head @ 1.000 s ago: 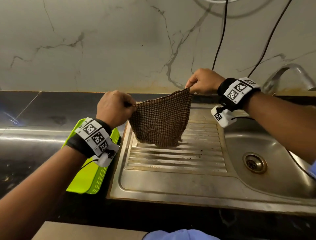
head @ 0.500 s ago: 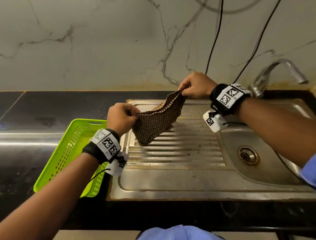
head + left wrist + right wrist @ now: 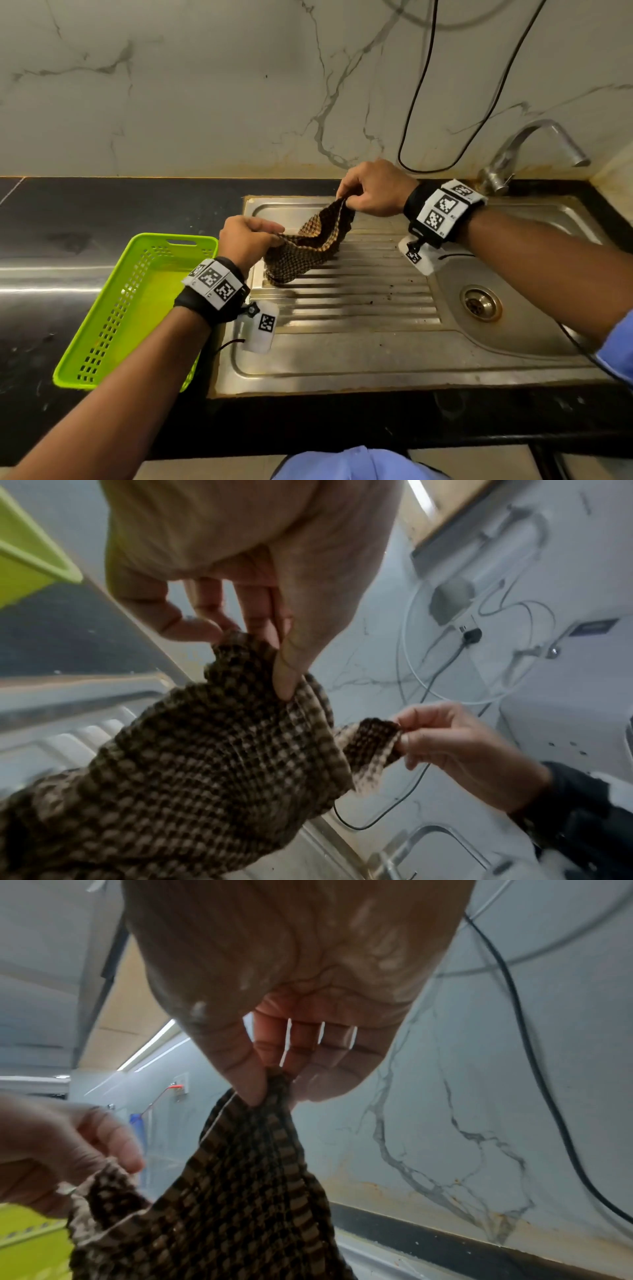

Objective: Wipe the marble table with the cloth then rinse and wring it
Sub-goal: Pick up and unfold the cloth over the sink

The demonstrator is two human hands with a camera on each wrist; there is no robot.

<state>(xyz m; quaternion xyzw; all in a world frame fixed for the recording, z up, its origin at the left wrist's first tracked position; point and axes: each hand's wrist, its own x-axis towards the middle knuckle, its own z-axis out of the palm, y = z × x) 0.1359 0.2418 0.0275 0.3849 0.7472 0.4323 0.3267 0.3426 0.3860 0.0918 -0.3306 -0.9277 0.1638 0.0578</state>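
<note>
A brown checked cloth (image 3: 306, 248) sags between my two hands over the ribbed steel draining board (image 3: 359, 301), its lower fold touching the ribs. My left hand (image 3: 248, 240) pinches the cloth's near corner between thumb and fingers. My right hand (image 3: 371, 190) pinches the far corner, higher and nearer the wall. The left wrist view shows the cloth (image 3: 212, 764) bunched under my left hand (image 3: 260, 653), and my right hand (image 3: 445, 745) on its other corner. In the right wrist view the cloth (image 3: 240, 1191) hangs from my right hand (image 3: 274, 1088).
A lime green perforated basket (image 3: 137, 301) lies on the black counter (image 3: 85, 212) left of the sink. The basin with its drain (image 3: 479, 303) is at the right, below a steel tap (image 3: 534, 147). Black cables (image 3: 414, 102) hang down the marble wall.
Both hands have lowered the cloth toward the draining board and drawn closer together. The cloth, held spread out before, now sags in a loose fold and touches the ribs.
</note>
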